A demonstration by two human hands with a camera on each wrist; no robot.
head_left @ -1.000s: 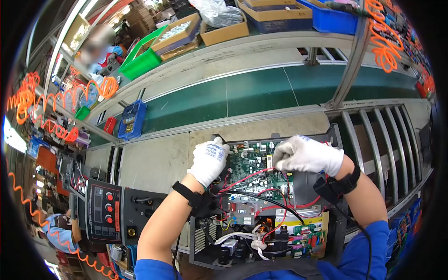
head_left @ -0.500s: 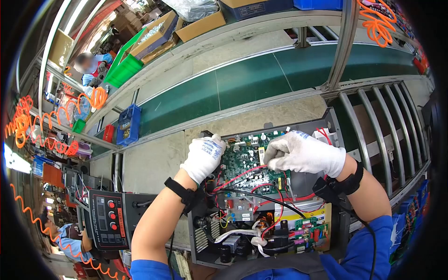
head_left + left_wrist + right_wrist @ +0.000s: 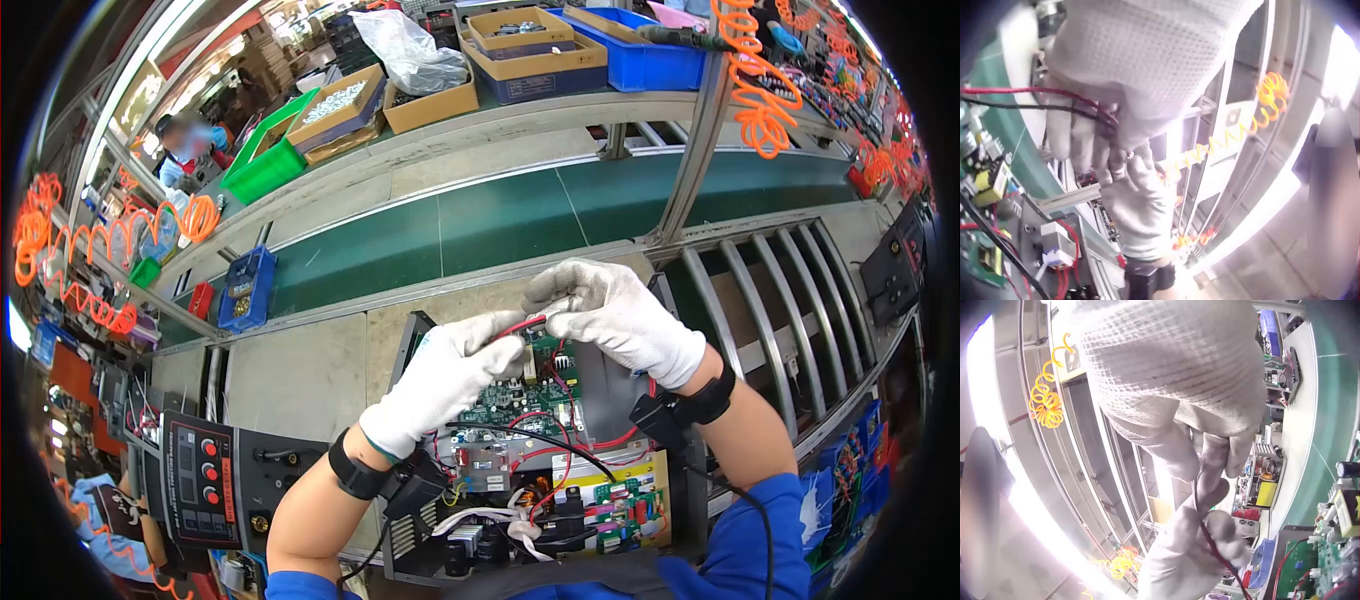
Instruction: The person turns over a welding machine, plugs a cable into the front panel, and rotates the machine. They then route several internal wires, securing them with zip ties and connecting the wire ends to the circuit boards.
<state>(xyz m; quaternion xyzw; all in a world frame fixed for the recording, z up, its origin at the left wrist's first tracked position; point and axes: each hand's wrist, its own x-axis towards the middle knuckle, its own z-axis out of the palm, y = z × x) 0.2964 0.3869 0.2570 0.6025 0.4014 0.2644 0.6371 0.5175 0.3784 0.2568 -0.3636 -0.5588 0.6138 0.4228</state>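
Note:
Both hands wear white gloves and meet above the green circuit board (image 3: 500, 400) of an opened metal unit. The left hand (image 3: 440, 375) pinches a red wire (image 3: 522, 325) beside a black one, plain in the left wrist view as a red wire (image 3: 1029, 90) and a black wire (image 3: 1029, 106). Close by, the right hand (image 3: 625, 325) has its fingertips curled round the wires' upper end. In the right wrist view the wires (image 3: 1213, 547) run down between the right hand (image 3: 1172, 375) and the left hand (image 3: 1179, 556). The wire ends are hidden by fingers.
Left of the unit stands a control panel (image 3: 200, 470) with red knobs. Metal rollers (image 3: 770, 320) lie to the right. Beyond run a green belt (image 3: 500, 220) and a shelf with a green bin (image 3: 262, 175), a blue bin (image 3: 650, 65) and cardboard boxes. Another person is at the upper left.
Both hands have risen off the board and come together. The left hand has left the unit's upper left corner and taken hold of the wires. The head view has shifted.

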